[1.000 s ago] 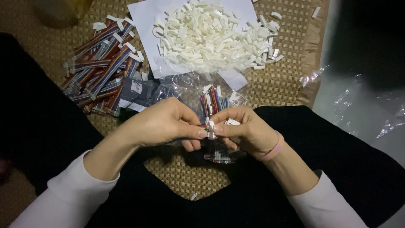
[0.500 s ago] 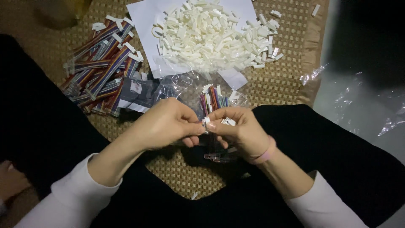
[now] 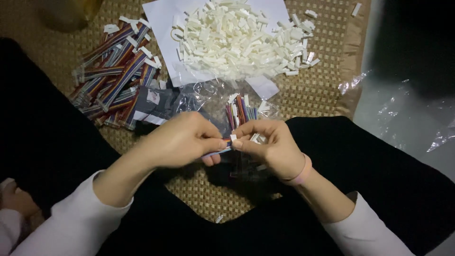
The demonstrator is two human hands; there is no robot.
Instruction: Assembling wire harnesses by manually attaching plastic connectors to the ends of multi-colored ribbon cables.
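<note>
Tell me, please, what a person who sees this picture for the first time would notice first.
Probably the heap of small white plastic connectors on a white paper sheet at top centre. Next, the two hands in the middle: the left hand and right hand pinch a short multicoloured ribbon cable between their fingertips. More multicoloured cables lie piled at upper left.

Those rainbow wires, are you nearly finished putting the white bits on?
Not nearly. Done: a pile of capped rainbow wires. In hand: left hand holds one wire, right hand pinches a white bit at its end. Left: many white bits and bagged wires.
</note>
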